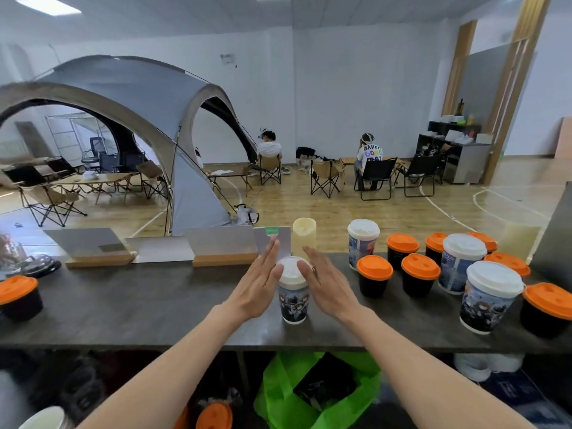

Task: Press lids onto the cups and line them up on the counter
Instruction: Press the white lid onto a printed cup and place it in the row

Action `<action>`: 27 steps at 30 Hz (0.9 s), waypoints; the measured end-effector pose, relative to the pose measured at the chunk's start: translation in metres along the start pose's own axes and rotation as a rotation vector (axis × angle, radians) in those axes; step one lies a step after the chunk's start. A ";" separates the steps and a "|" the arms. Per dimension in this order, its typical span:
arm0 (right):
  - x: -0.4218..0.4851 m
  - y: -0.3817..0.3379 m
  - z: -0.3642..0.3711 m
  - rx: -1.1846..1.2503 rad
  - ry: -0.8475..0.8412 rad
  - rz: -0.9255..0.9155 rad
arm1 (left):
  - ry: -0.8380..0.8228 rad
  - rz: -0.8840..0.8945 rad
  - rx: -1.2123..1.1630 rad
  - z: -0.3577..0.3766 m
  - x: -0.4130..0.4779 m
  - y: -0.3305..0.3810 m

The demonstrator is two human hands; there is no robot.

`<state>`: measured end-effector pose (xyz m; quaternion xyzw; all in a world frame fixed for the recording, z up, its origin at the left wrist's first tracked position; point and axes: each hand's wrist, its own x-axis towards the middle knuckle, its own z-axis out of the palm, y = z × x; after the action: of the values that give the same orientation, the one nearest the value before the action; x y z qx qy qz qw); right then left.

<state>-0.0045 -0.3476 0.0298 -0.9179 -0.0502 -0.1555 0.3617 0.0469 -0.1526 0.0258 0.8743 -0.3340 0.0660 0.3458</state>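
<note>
Cup [292,300], white lid [291,270] on, between flat hands [258,283] [328,286]

At the centre of the frame a white lid [292,269] is seen on a printed cup [293,305], which is patterned with dark figures on a pale blue-grey ground. A like print is borne by three white-lidded cups [486,305] at the right, set among black cups [373,284] topped with orange lids [374,267]. The counter [123,305] is coloured dark grey-brown. A bright green bag [278,397] is shown at lower centre, and a grey tent [123,85] trimmed in beige at upper left.
</note>
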 end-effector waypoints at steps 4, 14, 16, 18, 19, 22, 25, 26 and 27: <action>-0.008 0.018 -0.001 0.279 -0.073 0.082 | 0.001 -0.183 -0.289 0.016 -0.022 -0.015; 0.004 0.001 0.001 0.469 0.030 0.187 | 0.126 -0.285 -0.493 -0.007 -0.008 0.009; 0.012 -0.014 -0.013 0.550 0.094 0.206 | 0.161 -0.326 -0.644 -0.022 0.001 0.020; 0.019 -0.027 -0.023 0.601 0.118 0.216 | 0.176 -0.361 -0.766 -0.032 0.008 0.030; 0.023 -0.031 -0.024 0.602 0.126 0.216 | 0.185 -0.374 -0.820 -0.035 0.009 0.035; 0.029 -0.039 -0.029 0.593 0.189 0.206 | 0.203 -0.378 -0.909 -0.040 0.011 0.045; 0.033 -0.041 -0.032 0.551 0.287 0.190 | 0.227 -0.380 -0.894 -0.044 0.010 0.052; 0.035 -0.041 -0.033 0.529 0.295 0.174 | 0.229 -0.394 -0.895 -0.044 0.011 0.052; 0.035 -0.042 -0.033 0.516 0.297 0.157 | 0.224 -0.403 -0.885 -0.044 0.012 0.052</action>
<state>0.0114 -0.3399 0.0916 -0.7640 0.0364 -0.2416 0.5972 0.0278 -0.1586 0.0921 0.6785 -0.1150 -0.0565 0.7233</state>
